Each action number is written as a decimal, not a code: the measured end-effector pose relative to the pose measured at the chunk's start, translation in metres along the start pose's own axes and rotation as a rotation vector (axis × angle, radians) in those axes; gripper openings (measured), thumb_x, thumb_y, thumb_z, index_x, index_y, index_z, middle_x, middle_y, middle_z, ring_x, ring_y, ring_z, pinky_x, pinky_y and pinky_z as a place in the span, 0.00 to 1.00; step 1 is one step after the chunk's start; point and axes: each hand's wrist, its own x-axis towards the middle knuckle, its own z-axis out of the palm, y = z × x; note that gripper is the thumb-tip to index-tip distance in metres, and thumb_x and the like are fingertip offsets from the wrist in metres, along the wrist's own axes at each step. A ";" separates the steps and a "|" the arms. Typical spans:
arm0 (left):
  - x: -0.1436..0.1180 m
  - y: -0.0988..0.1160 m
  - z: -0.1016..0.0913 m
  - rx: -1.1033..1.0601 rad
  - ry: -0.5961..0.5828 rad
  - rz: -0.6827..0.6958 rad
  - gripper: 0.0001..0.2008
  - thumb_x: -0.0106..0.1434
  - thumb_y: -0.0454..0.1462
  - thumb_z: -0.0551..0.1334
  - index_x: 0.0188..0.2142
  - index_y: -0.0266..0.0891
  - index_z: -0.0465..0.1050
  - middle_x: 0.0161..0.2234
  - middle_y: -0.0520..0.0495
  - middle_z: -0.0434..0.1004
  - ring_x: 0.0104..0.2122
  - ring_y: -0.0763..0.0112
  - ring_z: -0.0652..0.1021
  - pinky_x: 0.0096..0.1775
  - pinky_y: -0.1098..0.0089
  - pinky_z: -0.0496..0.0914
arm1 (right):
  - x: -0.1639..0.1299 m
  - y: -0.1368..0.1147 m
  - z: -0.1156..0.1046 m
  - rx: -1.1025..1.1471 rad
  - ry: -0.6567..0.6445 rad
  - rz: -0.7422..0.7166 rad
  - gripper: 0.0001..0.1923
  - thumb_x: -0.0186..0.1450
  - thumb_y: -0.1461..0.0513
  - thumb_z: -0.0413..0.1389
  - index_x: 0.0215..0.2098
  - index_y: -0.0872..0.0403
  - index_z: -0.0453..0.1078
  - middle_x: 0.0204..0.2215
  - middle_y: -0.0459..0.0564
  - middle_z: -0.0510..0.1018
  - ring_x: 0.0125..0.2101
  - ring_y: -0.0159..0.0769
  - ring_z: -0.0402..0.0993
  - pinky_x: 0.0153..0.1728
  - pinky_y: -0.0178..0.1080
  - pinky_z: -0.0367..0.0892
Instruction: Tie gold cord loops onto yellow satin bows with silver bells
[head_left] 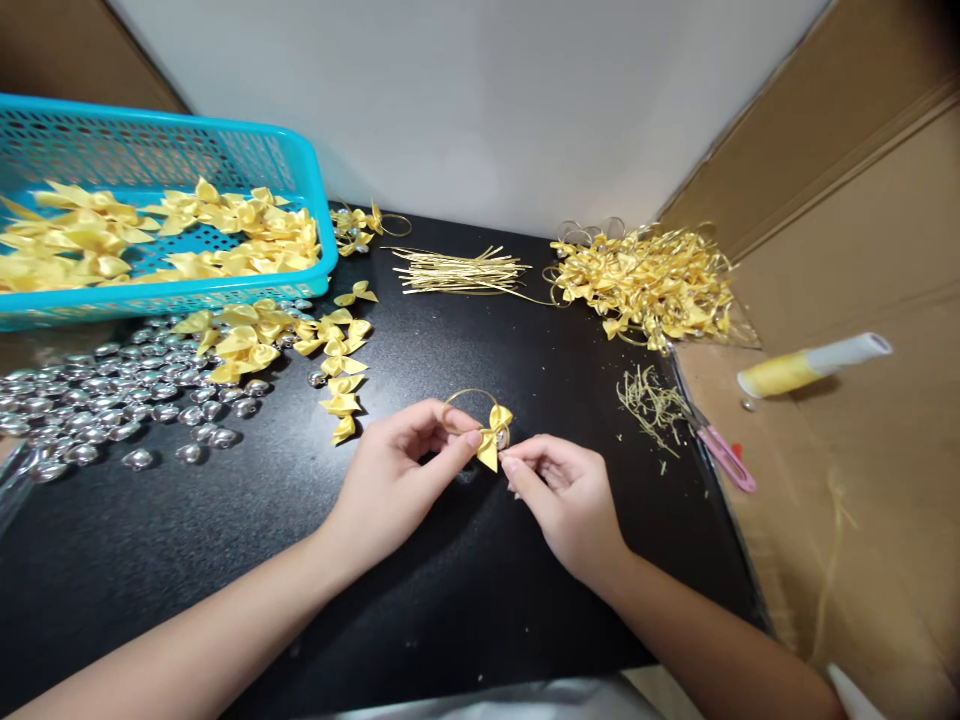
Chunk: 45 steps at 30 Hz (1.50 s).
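Near the middle of the black table, my left hand (409, 455) pinches a yellow ribbon bow (489, 458) between thumb and finger. A loop of thin gold cord (471, 391) rises from behind the bow and over my left fingertips. Against the bow's right side sits a small shiny silver bead or bell (502, 437). Just right of it, my right hand (562, 490) is closed, thumb and forefinger pinched at what looks like the end of the gold cord. That tip is mostly hidden by the fingers.
At left, a blue basket (324, 215) holds yellow bows; silver beads (139, 459) and loose bows (343, 383) lie before it. Cut gold cords (457, 271) lie at the back. Right are a pile of finished-looking bows (652, 285), cord scraps (649, 405), pink-handled scissors (726, 458) and a roll (814, 365).
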 end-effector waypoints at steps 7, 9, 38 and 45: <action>-0.002 -0.002 0.001 0.041 0.007 0.060 0.05 0.60 0.37 0.65 0.30 0.38 0.75 0.25 0.52 0.76 0.26 0.75 0.74 0.29 0.76 0.68 | -0.001 0.001 0.000 0.034 0.020 0.024 0.05 0.61 0.63 0.59 0.27 0.56 0.74 0.21 0.44 0.75 0.23 0.27 0.68 0.26 0.31 0.64; -0.002 -0.003 0.001 0.098 0.013 0.120 0.04 0.61 0.36 0.64 0.30 0.38 0.75 0.26 0.52 0.77 0.26 0.75 0.75 0.29 0.75 0.69 | -0.001 0.002 0.000 0.042 0.025 0.026 0.05 0.60 0.63 0.59 0.27 0.56 0.74 0.21 0.44 0.75 0.23 0.27 0.68 0.26 0.31 0.64; 0.000 0.001 -0.004 0.532 0.076 0.584 0.05 0.62 0.29 0.62 0.31 0.38 0.71 0.27 0.53 0.75 0.30 0.75 0.74 0.36 0.73 0.69 | -0.001 0.000 0.002 0.062 0.013 0.027 0.06 0.60 0.63 0.58 0.26 0.56 0.73 0.20 0.44 0.75 0.22 0.27 0.69 0.25 0.31 0.65; -0.001 0.001 -0.004 0.553 0.079 0.625 0.06 0.62 0.28 0.62 0.30 0.38 0.70 0.27 0.52 0.75 0.29 0.74 0.74 0.34 0.72 0.68 | -0.001 0.001 0.001 0.145 0.018 0.104 0.07 0.59 0.60 0.61 0.26 0.56 0.74 0.19 0.44 0.74 0.20 0.26 0.68 0.23 0.30 0.66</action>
